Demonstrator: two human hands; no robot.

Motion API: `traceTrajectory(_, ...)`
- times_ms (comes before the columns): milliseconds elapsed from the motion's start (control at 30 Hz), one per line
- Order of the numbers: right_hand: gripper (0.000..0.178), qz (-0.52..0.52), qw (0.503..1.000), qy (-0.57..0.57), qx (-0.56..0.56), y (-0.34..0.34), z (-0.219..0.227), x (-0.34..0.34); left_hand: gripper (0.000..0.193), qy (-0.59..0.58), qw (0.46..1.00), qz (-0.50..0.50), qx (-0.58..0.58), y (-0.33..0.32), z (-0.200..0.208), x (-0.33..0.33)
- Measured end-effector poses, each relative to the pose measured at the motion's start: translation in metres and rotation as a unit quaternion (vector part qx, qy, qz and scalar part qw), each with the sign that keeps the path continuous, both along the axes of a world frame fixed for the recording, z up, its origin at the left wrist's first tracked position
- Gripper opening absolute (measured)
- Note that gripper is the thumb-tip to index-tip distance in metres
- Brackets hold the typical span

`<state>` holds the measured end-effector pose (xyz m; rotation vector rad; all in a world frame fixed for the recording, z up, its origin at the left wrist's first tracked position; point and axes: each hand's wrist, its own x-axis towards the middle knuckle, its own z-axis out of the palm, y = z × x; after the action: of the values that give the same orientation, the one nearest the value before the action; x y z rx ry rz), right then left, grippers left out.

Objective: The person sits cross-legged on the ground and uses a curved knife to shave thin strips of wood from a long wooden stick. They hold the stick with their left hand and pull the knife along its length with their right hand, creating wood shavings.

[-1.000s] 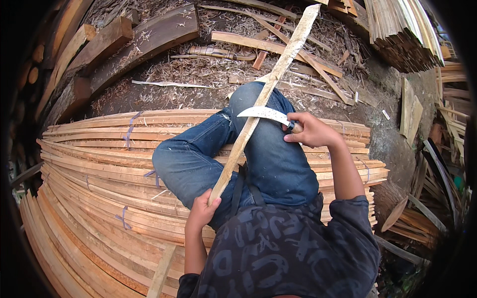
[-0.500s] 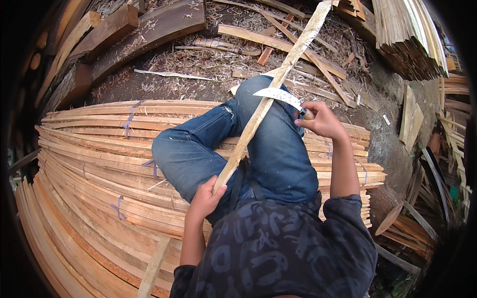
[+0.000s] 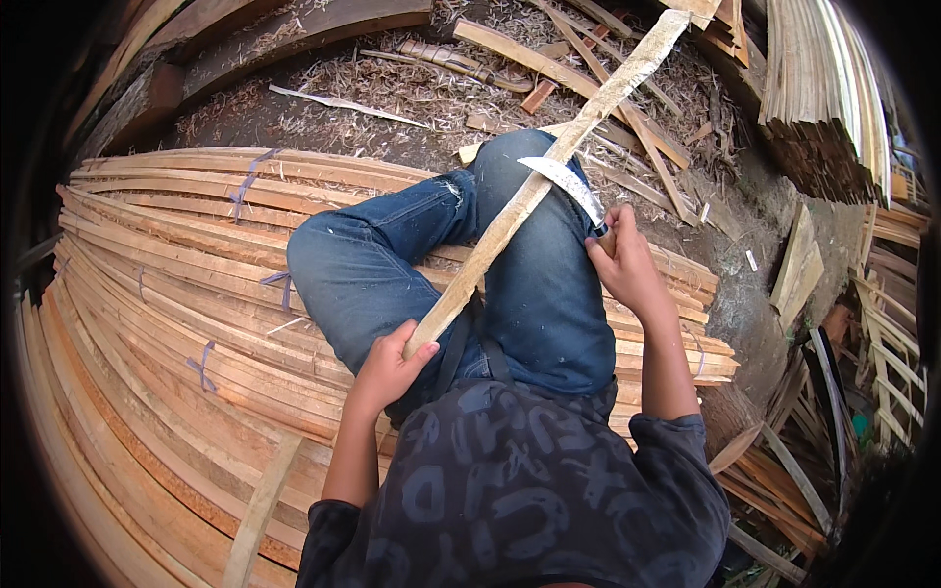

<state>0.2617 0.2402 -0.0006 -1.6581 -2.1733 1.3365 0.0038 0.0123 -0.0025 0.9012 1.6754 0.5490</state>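
I list: left hand (image 3: 387, 367), closed round the near end of a wooden strip (image 3: 502, 235) slanting far and right over the right thigh (image 3: 539, 265); right hand (image 3: 627, 265), gripping a curved knife (image 3: 570, 180) across it; advisable, I judge, a shallow blade angle.

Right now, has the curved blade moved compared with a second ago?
Yes. Judged against the small reddish wood block, the curved blade in the right hand has shifted forward, closer to that block.
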Motion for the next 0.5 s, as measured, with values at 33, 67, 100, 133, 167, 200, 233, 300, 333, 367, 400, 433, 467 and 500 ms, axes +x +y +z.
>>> traceTrajectory(33,0.029,-0.009,1.000,-0.013,0.010,-0.002,0.001,-0.001,0.029,0.002,1.000,-0.011,0.000,0.001,0.001,-0.001)
traceTrajectory(67,0.030,-0.004,1.000,0.007,0.029,-0.007,0.000,-0.003,0.028,0.003,1.000,-0.023,0.000,0.001,0.003,-0.002)
traceTrajectory(100,0.030,0.002,0.999,0.027,0.047,-0.012,-0.003,-0.004,0.028,-0.041,0.999,-0.002,-0.011,0.000,0.005,-0.003)
traceTrajectory(133,0.031,0.004,0.997,0.044,0.068,-0.016,-0.006,-0.003,0.028,-0.088,0.996,0.016,-0.019,0.002,0.007,-0.003)
traceTrajectory(167,0.030,0.025,0.985,0.088,0.144,-0.020,-0.012,-0.005,0.029,-0.136,0.990,0.033,-0.026,0.005,0.009,-0.003)
traceTrajectory(200,0.029,0.027,0.988,0.086,0.122,-0.023,-0.013,-0.006,0.028,-0.149,0.987,0.033,-0.045,0.009,0.015,-0.004)
traceTrajectory(233,0.028,0.028,0.991,0.083,0.103,-0.026,-0.010,-0.009,0.027,-0.164,0.984,0.032,-0.061,0.016,0.022,-0.005)
traceTrajectory(300,0.024,0.025,0.991,0.072,0.110,-0.033,-0.007,-0.012,0.025,-0.197,0.977,0.036,-0.071,0.023,0.021,-0.002)
traceTrajectory(333,0.023,0.023,0.993,0.067,0.094,-0.033,-0.006,-0.011,0.024,-0.213,0.974,0.044,-0.064,0.025,0.017,0.000)
traceTrajectory(367,0.022,0.020,0.995,0.062,0.078,-0.033,-0.006,-0.009,0.023,-0.229,0.970,0.051,-0.058,0.026,0.014,0.001)
traceTrajectory(400,0.022,0.016,0.996,0.057,0.062,-0.033,-0.006,-0.008,0.021,-0.257,0.963,0.052,-0.057,0.028,0.008,0.003)
traceTrajectory(433,0.022,0.019,0.996,0.059,0.063,-0.034,-0.006,-0.006,0.020,-0.287,0.955,0.053,-0.055,0.030,0.002,0.005)
traceTrajectory(467,0.021,0.021,0.996,0.060,0.063,-0.035,-0.006,-0.004,0.018,-0.315,0.946,0.053,-0.053,0.032,-0.001,0.007)
traceTrajectory(500,0.021,0.024,0.996,0.062,0.064,-0.037,-0.007,-0.002,0.017,-0.342,0.934,0.070,-0.070,0.033,0.000,0.010)
